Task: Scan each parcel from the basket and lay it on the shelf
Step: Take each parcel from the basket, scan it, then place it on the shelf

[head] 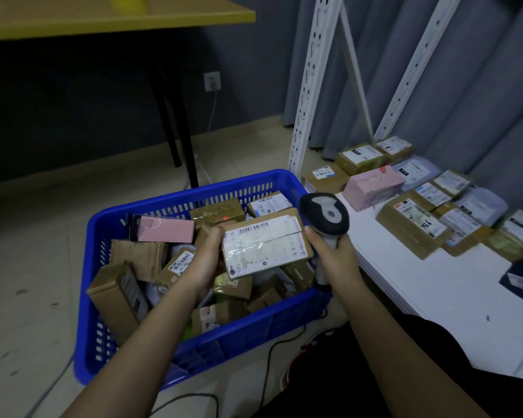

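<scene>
Shelf [429, 285]: low white board at right; scanned parcels laid label-up in rows along its far side, near part bare.
Basket [194, 336]: blue, on floor left of shelf, heaped with unsorted boxes, within reach of both arms.
Parcel [264, 245]: held above basket, label tilted up, likely to face the scanner.
Left hand [207, 257]: fingers curled round parcel's left edge.
Right hand [334, 254]: wrapped round scanner [325, 215] handle; a fingertip touches parcel's right edge.
</scene>
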The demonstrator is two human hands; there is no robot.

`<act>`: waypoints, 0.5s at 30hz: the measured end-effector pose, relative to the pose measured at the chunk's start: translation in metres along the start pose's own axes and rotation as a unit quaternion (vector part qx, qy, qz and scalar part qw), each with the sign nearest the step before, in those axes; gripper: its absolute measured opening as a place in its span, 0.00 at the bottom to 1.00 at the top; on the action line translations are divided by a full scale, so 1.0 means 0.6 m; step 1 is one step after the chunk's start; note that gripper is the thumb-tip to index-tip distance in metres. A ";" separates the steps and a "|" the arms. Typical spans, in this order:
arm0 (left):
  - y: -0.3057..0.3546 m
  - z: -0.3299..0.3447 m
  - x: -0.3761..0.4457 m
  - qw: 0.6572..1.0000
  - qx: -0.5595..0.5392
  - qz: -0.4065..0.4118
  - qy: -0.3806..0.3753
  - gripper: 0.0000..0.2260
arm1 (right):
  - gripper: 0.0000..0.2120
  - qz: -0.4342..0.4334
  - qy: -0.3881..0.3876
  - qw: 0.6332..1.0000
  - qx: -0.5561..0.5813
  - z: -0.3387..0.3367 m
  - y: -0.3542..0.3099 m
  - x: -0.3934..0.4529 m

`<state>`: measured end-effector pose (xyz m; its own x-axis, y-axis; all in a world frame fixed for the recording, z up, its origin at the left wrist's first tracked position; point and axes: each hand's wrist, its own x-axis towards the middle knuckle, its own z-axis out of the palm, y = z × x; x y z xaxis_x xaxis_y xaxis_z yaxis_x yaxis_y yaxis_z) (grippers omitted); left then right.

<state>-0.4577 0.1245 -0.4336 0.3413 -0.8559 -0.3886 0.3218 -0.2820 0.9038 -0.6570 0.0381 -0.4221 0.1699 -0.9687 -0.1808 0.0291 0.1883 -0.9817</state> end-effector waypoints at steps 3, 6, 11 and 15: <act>0.006 -0.002 0.007 1.000 -0.012 0.010 0.018 0.24 | 0.12 0.026 -0.015 0.999 0.028 0.007 0.014 -0.006; -0.001 -0.011 0.012 1.000 -0.008 0.000 0.024 0.27 | 0.11 0.033 0.008 0.998 0.056 0.017 0.023 -0.009; -0.007 -0.012 -0.012 0.999 -0.013 -0.032 -0.006 0.19 | 0.14 0.021 0.001 0.996 0.085 0.035 0.008 -0.020; -0.006 -0.031 -0.026 0.999 -0.005 -0.013 -0.051 0.21 | 0.11 0.021 0.007 0.998 0.051 0.050 -0.002 -0.018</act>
<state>-0.4476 0.1468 -0.4342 0.2409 -0.8883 -0.3911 0.3388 -0.3007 0.8915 -0.6294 0.0534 -0.4170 0.1599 -0.9616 -0.2230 0.1229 0.2435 -0.9621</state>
